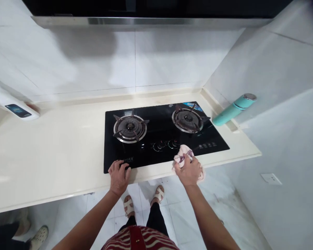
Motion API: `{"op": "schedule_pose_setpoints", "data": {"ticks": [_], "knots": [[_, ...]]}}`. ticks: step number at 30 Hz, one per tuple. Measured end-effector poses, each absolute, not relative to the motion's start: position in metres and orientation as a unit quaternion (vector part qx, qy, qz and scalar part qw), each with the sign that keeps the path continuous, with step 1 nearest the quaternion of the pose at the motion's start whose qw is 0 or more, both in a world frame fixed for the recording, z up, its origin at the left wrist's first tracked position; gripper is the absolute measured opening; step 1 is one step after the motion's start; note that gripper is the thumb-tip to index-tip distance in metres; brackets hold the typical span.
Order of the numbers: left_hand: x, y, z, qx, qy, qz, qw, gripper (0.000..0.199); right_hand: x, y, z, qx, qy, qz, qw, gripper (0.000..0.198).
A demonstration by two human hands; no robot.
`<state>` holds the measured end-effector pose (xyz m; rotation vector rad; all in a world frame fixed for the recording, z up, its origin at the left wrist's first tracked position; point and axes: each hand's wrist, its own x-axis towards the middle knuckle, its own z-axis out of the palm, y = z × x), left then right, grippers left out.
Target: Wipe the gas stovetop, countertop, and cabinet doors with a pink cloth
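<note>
A black glass gas hob (159,125) is set into the cream countertop. It has a left burner (130,126), a right burner (187,119) and control knobs (165,144) between them near the front. My right hand (190,170) grips a pale pink cloth (183,155) against the hob's front edge, right of the knobs; part of the cloth hangs out below my fingers. At the hob's front left corner rests my left hand (119,176), fingers spread and lightly bent on the edge, holding nothing.
A teal flask (234,109) stands at the right by the wall. On the far left is a white bottle (18,108) with a dark label. The range hood (151,21) hangs overhead. A wall socket (271,178) is at lower right. Another person's shoe (39,238) shows at lower left.
</note>
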<state>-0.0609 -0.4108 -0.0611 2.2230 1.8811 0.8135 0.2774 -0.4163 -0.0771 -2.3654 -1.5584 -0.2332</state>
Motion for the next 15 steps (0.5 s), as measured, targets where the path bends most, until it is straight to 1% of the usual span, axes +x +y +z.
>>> {"op": "schedule_pose_setpoints", "data": {"ticks": [4,9,13,15], "knots": [[-0.062,-0.41,-0.061,0.729,0.619,0.283,0.076,0.025,0.214,-0.434,-0.072,-0.812,-0.565,-0.034,0.143,0.059],[-0.067,-0.407,-0.067,0.718,0.607,0.329,0.091,0.026,0.12,-0.456,-0.063,-0.739,-0.654,0.065,0.149,0.057],[-0.074,-0.401,-0.07,0.715,0.584,0.372,0.101,0.028,0.08,-0.471,-0.063,-0.671,-0.694,0.159,0.209,0.055],[-0.079,-0.397,-0.069,0.721,0.567,0.382,0.111,0.028,0.077,-0.477,-0.063,-0.639,-0.676,0.233,0.283,0.051]]}}
